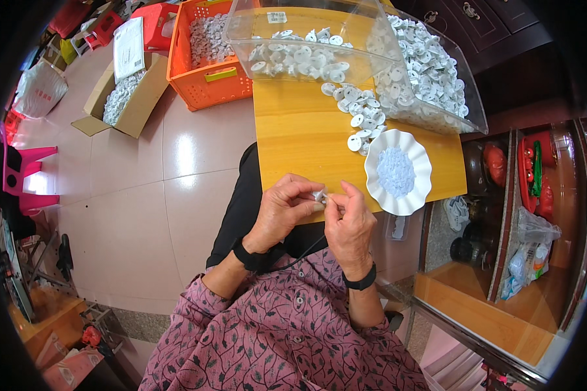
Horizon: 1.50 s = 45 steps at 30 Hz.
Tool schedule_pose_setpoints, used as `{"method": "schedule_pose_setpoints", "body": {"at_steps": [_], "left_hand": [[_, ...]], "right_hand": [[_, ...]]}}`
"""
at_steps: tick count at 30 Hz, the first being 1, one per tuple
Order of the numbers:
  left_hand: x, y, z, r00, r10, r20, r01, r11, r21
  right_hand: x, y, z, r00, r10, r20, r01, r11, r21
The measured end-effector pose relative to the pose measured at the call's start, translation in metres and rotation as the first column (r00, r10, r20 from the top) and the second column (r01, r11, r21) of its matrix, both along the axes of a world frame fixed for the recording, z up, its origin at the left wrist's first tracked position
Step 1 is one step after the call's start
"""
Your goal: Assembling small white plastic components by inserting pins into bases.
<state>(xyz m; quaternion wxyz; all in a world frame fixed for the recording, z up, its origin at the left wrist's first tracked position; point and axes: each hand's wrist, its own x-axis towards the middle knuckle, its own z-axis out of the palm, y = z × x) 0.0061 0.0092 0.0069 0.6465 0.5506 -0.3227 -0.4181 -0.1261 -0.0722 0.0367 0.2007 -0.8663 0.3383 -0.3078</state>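
Over the near edge of the yellow table [293, 143], my left hand [282, 207] pinches a small white plastic part [319, 195] between thumb and fingers. Against that part's right side, my right hand [349, 218] has its thumb and index fingertip pressed together; whatever they grip is too small to make out. To the right stands a white scalloped dish [422, 181] with many tiny pale pieces [395, 171] in it. Beyond my hands, loose round white parts [359, 114] lie in a trail on the table.
Two clear bins of white parts, one at the back [365, 62] and one at the right [473, 120], stand on the table. On the floor are an orange crate [205, 91] and an open cardboard box [137, 111]. Wooden shelves [482, 280] flank the right side.
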Motion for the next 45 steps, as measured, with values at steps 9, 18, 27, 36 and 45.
{"method": "schedule_pose_setpoints", "body": {"at_steps": [9,18,27,36,45], "left_hand": [[0.003,0.001,0.007,0.988,-0.003,0.156,-0.001,1.000,0.023],[0.004,0.001,-0.002,0.997,0.032,0.072,-0.034,0.999,0.022],[0.007,0.002,-0.006,0.994,0.065,-0.087,-0.063,0.998,0.015],[0.006,0.001,-0.007,0.993,0.079,-0.093,-0.079,0.997,0.003],[0.010,0.004,-0.006,0.999,0.042,-0.019,-0.042,0.999,-0.001]], "right_hand": [[0.003,0.000,0.001,0.999,0.037,-0.033,-0.038,0.998,-0.044],[0.007,-0.001,0.001,0.996,0.061,0.058,-0.064,0.997,0.053],[0.011,-0.002,0.004,0.990,0.064,0.127,-0.076,0.993,0.091],[0.016,0.002,0.007,0.976,0.020,0.218,-0.074,0.967,0.244],[0.013,-0.002,0.002,0.978,0.058,0.202,-0.118,0.946,0.301]]}}
